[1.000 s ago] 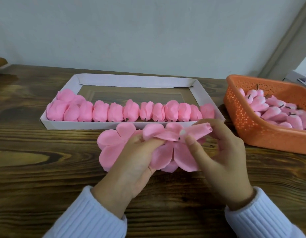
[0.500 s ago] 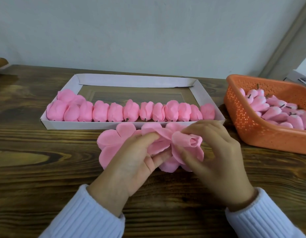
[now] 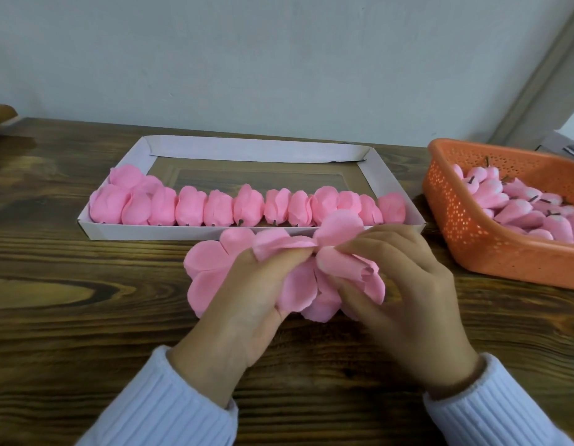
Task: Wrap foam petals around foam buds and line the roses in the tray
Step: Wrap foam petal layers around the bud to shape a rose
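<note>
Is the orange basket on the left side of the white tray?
No, the orange basket sits to the right of the white tray.

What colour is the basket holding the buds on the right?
The basket is orange, dotted with small holes; the head view shows it best.

Both hands [image 3: 327, 284] pinch pink petals [image 3: 208, 268] around a rolled bud [image 3: 353, 268] before the tray [image 3: 156, 231].

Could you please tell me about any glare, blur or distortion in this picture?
Head view: soft, even light, no glare; faint shadows under the left hand and right hand on the table; its far edge bows slightly; detail mildly soft throughout.
</note>
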### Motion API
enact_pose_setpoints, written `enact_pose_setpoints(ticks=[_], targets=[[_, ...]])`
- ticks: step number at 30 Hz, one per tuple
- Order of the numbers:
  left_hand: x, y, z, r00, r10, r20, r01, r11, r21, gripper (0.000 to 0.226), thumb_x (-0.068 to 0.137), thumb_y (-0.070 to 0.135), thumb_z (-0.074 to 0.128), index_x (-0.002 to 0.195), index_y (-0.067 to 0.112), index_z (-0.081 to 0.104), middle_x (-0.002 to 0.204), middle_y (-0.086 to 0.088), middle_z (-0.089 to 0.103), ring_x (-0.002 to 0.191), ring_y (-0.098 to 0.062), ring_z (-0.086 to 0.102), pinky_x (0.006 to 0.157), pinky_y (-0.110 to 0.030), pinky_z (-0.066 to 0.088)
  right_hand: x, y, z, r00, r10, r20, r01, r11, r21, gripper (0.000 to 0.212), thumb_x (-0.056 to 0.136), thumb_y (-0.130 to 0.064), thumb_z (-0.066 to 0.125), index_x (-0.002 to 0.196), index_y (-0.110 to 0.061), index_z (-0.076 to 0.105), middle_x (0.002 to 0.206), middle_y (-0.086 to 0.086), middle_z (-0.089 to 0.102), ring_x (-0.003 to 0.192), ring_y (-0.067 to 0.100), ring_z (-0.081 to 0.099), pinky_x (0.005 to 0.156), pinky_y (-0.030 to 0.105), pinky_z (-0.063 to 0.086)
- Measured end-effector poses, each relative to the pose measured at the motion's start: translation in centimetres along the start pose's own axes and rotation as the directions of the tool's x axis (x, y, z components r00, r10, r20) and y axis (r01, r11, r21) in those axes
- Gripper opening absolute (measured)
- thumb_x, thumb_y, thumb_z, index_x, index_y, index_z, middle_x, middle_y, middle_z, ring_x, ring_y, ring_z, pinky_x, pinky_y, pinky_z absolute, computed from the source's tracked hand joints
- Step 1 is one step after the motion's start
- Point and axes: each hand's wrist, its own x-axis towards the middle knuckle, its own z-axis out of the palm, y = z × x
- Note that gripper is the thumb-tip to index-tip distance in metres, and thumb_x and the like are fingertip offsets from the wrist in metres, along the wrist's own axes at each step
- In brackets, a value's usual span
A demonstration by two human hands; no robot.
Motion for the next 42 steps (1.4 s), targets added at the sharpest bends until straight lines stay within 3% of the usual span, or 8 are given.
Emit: enact_pose_setpoints(ticks=[11,19,24,27,31,33,37,42], targets=[[-0.1,-0.4,0.1,0.997,0.059,-0.057,-0.060,0.998,-0.008,0.041,0.075,0.039,0.059,0.104,0.011,0.069,0.102,-0.011,0.073,0.099,-0.024,0.069,0.097,-0.047,0.048,-0.1,0.0,0.2,0.996,-0.083,-0.012,0.082,0.995,-0.062,0.017,0.084,-0.016,0.073,0.100,-0.008,0.074,0.095,0.004,0.067,0.096,0.024,0.058,0.080,0.046,0.047],[-0.4,-0.5,0.3,0.945,0.214,0.249,-0.252,0.958,0.134,0.035,0.093,0.032,0.046,0.094,0.005,0.068,0.080,-0.018,0.062,0.076,-0.026,0.058,0.077,-0.039,0.043,-0.1,-0.1,0.1,0.998,0.052,-0.032,-0.055,0.995,-0.084,0.025,0.085,-0.027,0.063,0.099,-0.009,0.072,0.096,0.000,0.067,0.098,0.019,0.057,0.084,0.042,0.047],[-0.5,-0.2,1.2,0.874,0.184,0.451,-0.372,0.850,0.374,0.065,0.076,0.052,0.059,0.136,0.033,0.043,0.143,0.016,0.045,0.134,-0.004,0.039,0.112,-0.031,0.030,-0.1,-0.2,0.1,0.970,0.242,-0.014,-0.242,0.970,0.031,0.016,0.079,-0.018,0.069,0.091,-0.007,0.068,0.086,0.001,0.068,0.084,0.018,0.059,0.072,0.040,0.052],[-0.9,-0.8,0.4,0.843,0.337,0.419,-0.512,0.742,0.433,0.045,0.066,0.050,0.058,0.108,0.036,0.052,0.137,0.012,0.050,0.134,-0.012,0.042,0.110,-0.027,0.033,-0.2,-0.3,-0.1,0.934,0.355,0.029,-0.353,0.908,0.224,0.020,0.075,-0.010,0.073,0.093,-0.015,0.068,0.084,-0.003,0.069,0.080,0.015,0.064,0.069,0.034,0.052],[-2.2,-0.4,1.5,0.740,0.596,0.311,-0.672,0.680,0.294,0.055,0.092,0.049,0.047,0.141,0.039,0.023,0.138,0.009,0.054,0.133,-0.006,0.042,0.102,-0.013,0.035,-0.1,-0.8,-0.2,0.923,0.367,0.117,-0.370,0.763,0.530,0.036,0.071,-0.001,0.070,0.097,-0.025,0.066,0.092,-0.011,0.072,0.083,0.004,0.067,0.069,0.015,0.051],[-2.2,-0.4,1.1,0.677,0.692,0.250,-0.736,0.632,0.242,0.044,0.093,0.026,0.050,0.136,0.022,0.040,0.122,0.004,0.065,0.121,-0.007,0.055,0.097,-0.016,0.040,-0.1,-1.0,0.0,0.920,0.356,0.164,-0.373,0.667,0.645,0.037,0.071,0.002,0.070,0.100,-0.020,0.068,0.095,-0.006,0.074,0.087,0.008,0.069,0.074,0.019,0.053],[-1.7,0.3,1.3,0.695,0.682,0.231,-0.719,0.655,0.230,0.021,0.087,0.024,0.054,0.092,0.019,0.074,0.110,0.013,0.070,0.118,-0.008,0.057,0.099,-0.019,0.040,0.0,-1.4,0.3,0.907,0.329,0.264,-0.406,0.509,0.759,0.036,0.072,0.003,0.073,0.105,-0.012,0.070,0.098,0.004,0.074,0.089,0.014,0.069,0.077,0.026,0.055],[-2.0,0.2,1.4,0.751,0.595,0.286,-0.654,0.729,0.203,0.030,0.091,0.035,0.049,0.096,0.022,0.076,0.121,0.011,0.066,0.128,-0.009,0.049,0.105,-0.024,0.038,-0.1,-1.5,0.5,0.877,0.336,0.345,-0.467,0.419,0.779,0.057,0.067,0.005,0.075,0.120,-0.004,0.058,0.108,0.000,0.072,0.099,0.012,0.068,0.080,0.021,0.052]])
